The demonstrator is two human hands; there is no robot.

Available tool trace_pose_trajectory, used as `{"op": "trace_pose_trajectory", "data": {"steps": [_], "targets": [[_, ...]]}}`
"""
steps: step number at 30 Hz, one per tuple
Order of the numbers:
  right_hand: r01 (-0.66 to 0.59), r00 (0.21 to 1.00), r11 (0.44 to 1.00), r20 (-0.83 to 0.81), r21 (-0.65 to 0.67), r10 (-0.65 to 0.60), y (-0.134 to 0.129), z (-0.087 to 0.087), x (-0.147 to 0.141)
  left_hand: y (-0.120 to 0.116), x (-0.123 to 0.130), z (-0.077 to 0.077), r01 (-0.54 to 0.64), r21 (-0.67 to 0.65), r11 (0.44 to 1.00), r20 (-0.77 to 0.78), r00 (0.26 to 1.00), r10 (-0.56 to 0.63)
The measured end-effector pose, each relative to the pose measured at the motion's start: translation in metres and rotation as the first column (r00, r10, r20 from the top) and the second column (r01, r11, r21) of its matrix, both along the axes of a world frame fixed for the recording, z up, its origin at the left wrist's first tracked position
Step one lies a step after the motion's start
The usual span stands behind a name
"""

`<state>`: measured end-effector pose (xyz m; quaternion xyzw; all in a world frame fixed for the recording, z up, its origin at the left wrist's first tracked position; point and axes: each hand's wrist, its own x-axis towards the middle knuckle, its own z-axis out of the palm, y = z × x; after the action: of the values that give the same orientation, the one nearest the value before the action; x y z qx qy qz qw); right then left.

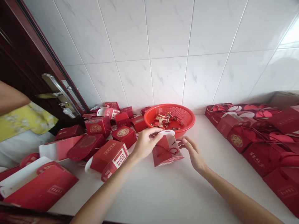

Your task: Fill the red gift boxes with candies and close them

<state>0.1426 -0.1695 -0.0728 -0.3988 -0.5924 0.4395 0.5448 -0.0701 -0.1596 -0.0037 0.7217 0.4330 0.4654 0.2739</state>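
A red paper box (164, 158) with a twisted red cord and a white inner side stands open on the white table in the middle. My left hand (147, 140) pinches its upper flap at the left. Close to the box's right side is my right hand (190, 152), fingers apart, some of them partly hidden behind the box edge. Just behind the box sits a red plastic basket (188, 121) with wrapped candies (165, 120) in it.
Many red boxes (99, 155) lie scattered at the left. Rows of red boxes (257, 155) with cords fill the right side. A tiled wall (168, 77) rises behind the table (149, 196). At the far left are a door handle (54, 85) and another person's arm (11, 98).
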Motion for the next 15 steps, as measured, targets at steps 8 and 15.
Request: {"op": "trace_pose_trajectory", "data": {"steps": [8, 15], "targets": [[0.028, 0.986, 0.96, 0.147, 0.279, -0.072, -0.004, 0.006, 0.006, 0.017, 0.019, -0.021, 0.127, 0.026, 0.992, -0.054, 0.991, -0.125], [-0.156, 0.909, 0.892, 0.415, 0.424, -0.038, -0.014, 0.008, 0.005, 0.01, 0.032, -0.019, 0.157, -0.045, 0.987, -0.196, 0.967, -0.163]]}}
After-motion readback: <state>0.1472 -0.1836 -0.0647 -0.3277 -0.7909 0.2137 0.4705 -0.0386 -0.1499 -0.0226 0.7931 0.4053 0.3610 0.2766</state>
